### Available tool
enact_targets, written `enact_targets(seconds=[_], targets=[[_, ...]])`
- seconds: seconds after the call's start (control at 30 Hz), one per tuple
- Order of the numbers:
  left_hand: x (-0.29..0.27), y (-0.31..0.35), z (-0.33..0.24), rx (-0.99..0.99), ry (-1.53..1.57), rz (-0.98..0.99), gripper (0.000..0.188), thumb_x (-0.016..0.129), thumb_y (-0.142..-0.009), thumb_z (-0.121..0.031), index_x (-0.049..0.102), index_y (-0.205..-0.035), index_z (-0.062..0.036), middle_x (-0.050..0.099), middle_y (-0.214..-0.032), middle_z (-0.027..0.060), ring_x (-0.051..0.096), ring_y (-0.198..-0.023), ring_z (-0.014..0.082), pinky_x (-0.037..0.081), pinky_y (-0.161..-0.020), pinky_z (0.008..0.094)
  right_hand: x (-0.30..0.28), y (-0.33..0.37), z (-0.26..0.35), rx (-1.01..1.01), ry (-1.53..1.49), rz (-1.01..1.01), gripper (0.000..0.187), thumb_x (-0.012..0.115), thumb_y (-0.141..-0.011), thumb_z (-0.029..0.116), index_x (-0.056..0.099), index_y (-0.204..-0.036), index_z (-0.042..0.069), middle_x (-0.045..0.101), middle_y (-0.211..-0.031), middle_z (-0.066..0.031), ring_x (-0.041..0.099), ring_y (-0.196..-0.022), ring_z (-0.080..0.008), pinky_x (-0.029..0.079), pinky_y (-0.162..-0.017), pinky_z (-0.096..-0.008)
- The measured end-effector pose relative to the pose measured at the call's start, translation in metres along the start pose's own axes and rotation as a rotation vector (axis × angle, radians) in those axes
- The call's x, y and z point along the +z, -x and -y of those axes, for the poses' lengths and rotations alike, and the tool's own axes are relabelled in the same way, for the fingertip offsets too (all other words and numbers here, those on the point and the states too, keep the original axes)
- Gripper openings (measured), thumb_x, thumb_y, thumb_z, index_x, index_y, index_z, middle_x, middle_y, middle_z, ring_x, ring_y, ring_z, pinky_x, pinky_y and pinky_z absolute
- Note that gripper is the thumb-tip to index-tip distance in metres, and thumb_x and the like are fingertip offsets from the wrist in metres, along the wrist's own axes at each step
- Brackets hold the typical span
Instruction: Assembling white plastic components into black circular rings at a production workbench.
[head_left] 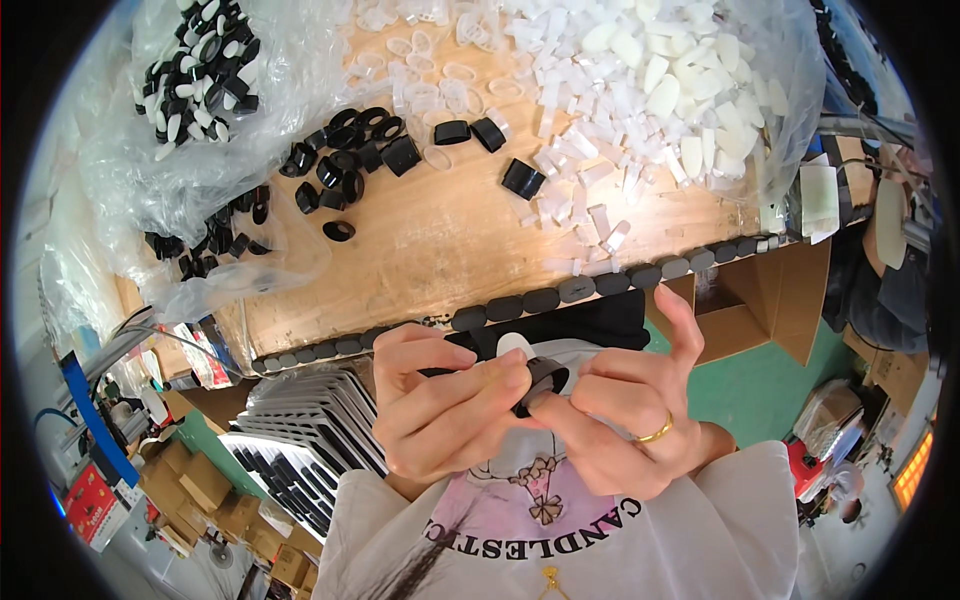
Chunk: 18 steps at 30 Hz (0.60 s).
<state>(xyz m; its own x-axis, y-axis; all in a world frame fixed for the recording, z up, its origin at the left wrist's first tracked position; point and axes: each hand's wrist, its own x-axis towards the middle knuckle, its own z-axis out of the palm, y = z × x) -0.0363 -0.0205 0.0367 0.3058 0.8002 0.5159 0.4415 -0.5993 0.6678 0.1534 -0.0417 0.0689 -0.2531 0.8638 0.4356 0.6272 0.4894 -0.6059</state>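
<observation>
Black ring (546,378) caught between both sets of fingertips, just in front of the table's (420,240) near edge! Left hand (435,405) pinches a smooth, rounded white tab (514,345) at the ring's left side; right hand (630,415) pinches the ring's right rim, little finger flicked up towards the table. On the table, glossy black hoops (345,160) cluster left, translucent strips (585,160) and pale ovals (700,90) pile up right, and both hands angle inward, knuckles bent
</observation>
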Motion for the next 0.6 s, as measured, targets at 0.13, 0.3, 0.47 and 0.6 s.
enact_targets(seconds=[0.13, 0.3, 0.47, 0.6], targets=[[-0.001, -0.007, -0.005, -0.031, 0.024, 0.005, 0.038, 0.081, -0.067, -0.033, 0.077, -0.098, -0.0130, 0.074, -0.095, -0.0049, 0.054, -0.082, 0.0164, 0.044, -0.070, 0.0323, -0.002, -0.005, -0.011, 0.001, 0.032, -0.042, 0.028, 0.069, -0.056, 0.006, 0.073, -0.084, 0.011, 0.047, -0.087, -0.0010, 0.052, -0.074, -0.0209, 0.030, -0.104, -0.0656], [0.002, -0.005, -0.002, -0.041, 0.057, 0.028, 0.037, 0.080, -0.068, -0.034, 0.077, -0.098, -0.0125, 0.074, -0.095, -0.0040, 0.053, -0.083, 0.0167, 0.045, -0.070, 0.0321, -0.005, -0.008, -0.010, 0.057, 0.060, 0.005, 0.029, 0.066, -0.055, 0.005, 0.073, -0.082, 0.014, 0.048, -0.086, -0.0016, 0.053, -0.076, -0.0225, 0.029, -0.105, -0.0660], [0.003, -0.001, 0.000, -0.081, 0.081, -0.033, 0.037, 0.080, -0.067, -0.031, 0.076, -0.096, -0.0077, 0.074, -0.094, 0.0002, 0.054, -0.081, 0.0200, 0.045, -0.067, 0.0327, 0.004, -0.011, -0.018, -0.047, 0.079, -0.030, 0.028, 0.065, -0.055, 0.005, 0.072, -0.081, 0.014, 0.048, -0.086, -0.0017, 0.053, -0.077, -0.0228, 0.029, -0.105, -0.0656], [0.002, 0.002, 0.004, -0.254, 0.095, -0.006, 0.035, 0.082, -0.066, -0.017, 0.075, -0.096, -0.0014, 0.074, -0.092, 0.0060, 0.055, -0.074, 0.0224, 0.045, -0.065, 0.0299, 0.006, -0.022, -0.028, -0.042, -0.085, 0.060, 0.024, 0.064, -0.063, 0.002, 0.073, -0.084, 0.011, 0.052, -0.086, -0.0011, 0.055, -0.079, -0.0227, 0.030, -0.106, -0.0626]])
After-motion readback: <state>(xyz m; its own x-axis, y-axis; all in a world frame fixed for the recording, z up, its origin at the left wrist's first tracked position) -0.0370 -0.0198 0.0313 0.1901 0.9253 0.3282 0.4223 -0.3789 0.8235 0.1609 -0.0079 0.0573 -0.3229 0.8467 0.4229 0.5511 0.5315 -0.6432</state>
